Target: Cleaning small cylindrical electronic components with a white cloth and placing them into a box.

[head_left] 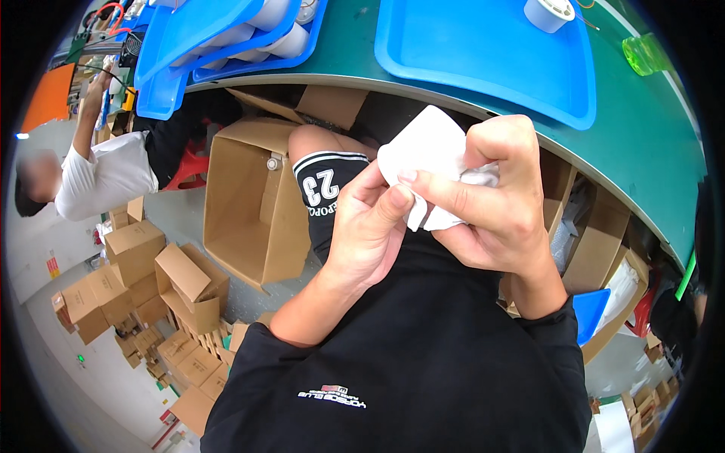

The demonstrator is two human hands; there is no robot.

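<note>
A white, smooth, rounded part (427,143), like a plastic cup or housing, is held up in front of my body at the table's edge. My left hand (366,238) pinches its near left side between thumb and fingers. My right hand (502,200) is closed on the right, its fingers bent around a crumpled white cloth (442,219) pressed against the part. Folds of the cloth hang below the thumbs. The fingers hide where the part ends and the cloth begins.
A blue tray (483,64) on the green table (642,132) carries a white round part (549,13). Stacked blue trays (204,38) with white parts stand left. An open carton (253,204) is beside my leg. A green bottle (646,54) lies far right. Another person (113,166) sits left.
</note>
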